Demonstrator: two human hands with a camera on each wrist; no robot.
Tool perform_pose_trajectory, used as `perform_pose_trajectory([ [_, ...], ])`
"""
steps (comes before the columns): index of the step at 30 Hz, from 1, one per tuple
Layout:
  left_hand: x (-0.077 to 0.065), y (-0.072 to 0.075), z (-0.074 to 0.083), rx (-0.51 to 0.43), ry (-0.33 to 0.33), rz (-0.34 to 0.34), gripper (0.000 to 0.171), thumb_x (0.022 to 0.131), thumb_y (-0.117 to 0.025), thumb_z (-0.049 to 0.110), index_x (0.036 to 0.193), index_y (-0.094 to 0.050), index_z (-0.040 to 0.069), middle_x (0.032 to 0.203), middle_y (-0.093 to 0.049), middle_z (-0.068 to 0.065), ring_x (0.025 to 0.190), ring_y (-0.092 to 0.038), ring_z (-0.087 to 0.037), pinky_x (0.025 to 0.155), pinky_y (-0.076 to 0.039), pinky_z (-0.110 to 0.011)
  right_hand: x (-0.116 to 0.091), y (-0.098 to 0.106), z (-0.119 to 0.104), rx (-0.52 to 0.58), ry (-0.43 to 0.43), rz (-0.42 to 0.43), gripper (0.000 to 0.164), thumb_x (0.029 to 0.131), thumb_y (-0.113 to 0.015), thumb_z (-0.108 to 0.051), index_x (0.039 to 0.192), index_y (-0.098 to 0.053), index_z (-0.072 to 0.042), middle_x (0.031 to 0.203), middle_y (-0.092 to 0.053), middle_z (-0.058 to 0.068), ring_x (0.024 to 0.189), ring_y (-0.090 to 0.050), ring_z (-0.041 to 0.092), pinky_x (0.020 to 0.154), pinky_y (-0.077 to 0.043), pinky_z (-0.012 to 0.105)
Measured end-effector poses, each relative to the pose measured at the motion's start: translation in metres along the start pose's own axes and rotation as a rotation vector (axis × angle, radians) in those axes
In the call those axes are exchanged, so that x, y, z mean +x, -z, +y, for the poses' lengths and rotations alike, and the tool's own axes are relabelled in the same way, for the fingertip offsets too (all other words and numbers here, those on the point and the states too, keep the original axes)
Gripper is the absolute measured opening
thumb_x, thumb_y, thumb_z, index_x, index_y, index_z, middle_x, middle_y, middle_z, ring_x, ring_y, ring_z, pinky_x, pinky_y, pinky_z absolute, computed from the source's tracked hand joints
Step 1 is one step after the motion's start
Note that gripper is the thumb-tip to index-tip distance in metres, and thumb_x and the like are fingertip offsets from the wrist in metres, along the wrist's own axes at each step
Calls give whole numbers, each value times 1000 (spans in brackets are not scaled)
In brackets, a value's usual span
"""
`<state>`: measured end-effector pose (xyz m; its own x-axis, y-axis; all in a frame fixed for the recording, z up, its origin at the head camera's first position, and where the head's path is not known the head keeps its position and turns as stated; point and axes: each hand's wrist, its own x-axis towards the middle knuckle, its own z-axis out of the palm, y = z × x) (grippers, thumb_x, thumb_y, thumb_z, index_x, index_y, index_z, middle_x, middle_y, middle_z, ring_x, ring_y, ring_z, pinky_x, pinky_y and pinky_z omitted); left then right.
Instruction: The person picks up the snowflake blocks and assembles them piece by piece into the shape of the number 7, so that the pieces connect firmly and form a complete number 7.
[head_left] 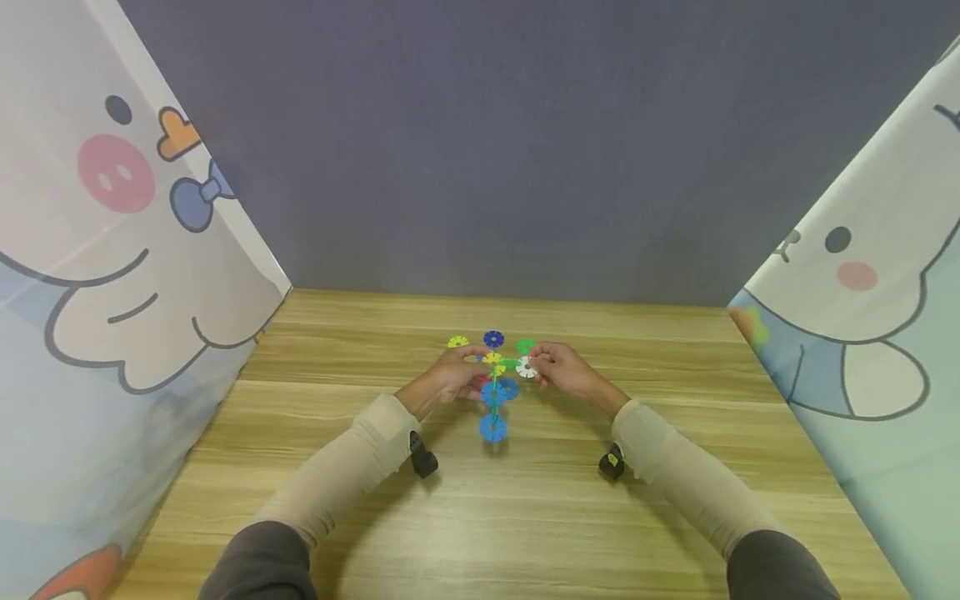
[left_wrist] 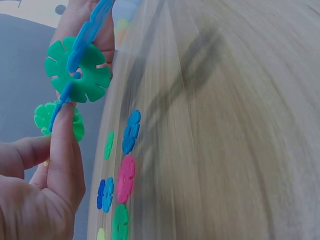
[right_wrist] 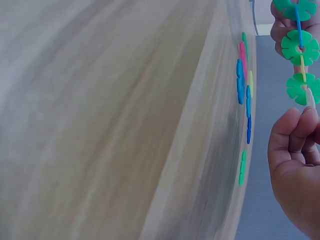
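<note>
Together, two bare hands hold up a branching chain of flower-shaped plastic discs, raised above a wood-grain table. The left hand has its thumb and forefinger pinched on the chain at its corner, where a yellow notched disc sits right by the fingertips. Below those fingertips, toward the person, hang an upper bright blue disc and a lower bright blue disc, joined by green discs seen edge-on. To the right of the same fingertips, a green edge-on disc reaches across to a white notched disc. The right hand clamps that white disc between thumb and forefinger, its other fingers curled in.

Loose discs lie on the table. Beyond the left fingers is a yellow-green disc; between the two hands and farther off, a dark blue disc; just beyond the right fingertips, a green disc. A pink disc lies below the left fingers.
</note>
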<state>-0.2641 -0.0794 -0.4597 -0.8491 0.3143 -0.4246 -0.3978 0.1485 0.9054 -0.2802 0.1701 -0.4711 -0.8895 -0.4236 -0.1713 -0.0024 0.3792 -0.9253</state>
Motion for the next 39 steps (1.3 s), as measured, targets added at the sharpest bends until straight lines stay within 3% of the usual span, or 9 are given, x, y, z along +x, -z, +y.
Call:
perform_pose_trajectory([
  [12,2,-4,2,19,-15,2,48,99,-64,12,146,-53,14,96,-65,-4,70,-63,-13,61,-63,-28,-3,7,0,-28,-4,-13,21,107,-49,-9,121,-58,5,81,-58,3,71,-56,12,64,-54,25],
  [21,1,-4,4,40,-31,9,45,98,-65,12,143,-56,14,92,-66,-4,65,-63,-11,57,-62,-26,-5,9,-5,-33,-29,-20,23,107,-50,-10,123,-57,5,82,-58,4,72,-55,12,66,-55,27],
  [33,2,-3,-4,44,-26,-12,44,98,-65,12,141,-57,16,88,-65,-4,67,-63,-13,60,-62,-26,-5,6,-3,-133,31,-30,21,106,-52,-9,120,-60,5,77,-59,4,68,-57,13,68,-55,30],
  [39,4,-4,-5,24,-23,-11,47,99,-64,11,144,-54,15,89,-64,-4,69,-62,-13,60,-62,-26,-5,4,-1,-88,12,-9,22,106,-50,-8,120,-59,7,76,-58,4,67,-56,13,64,-55,27],
])
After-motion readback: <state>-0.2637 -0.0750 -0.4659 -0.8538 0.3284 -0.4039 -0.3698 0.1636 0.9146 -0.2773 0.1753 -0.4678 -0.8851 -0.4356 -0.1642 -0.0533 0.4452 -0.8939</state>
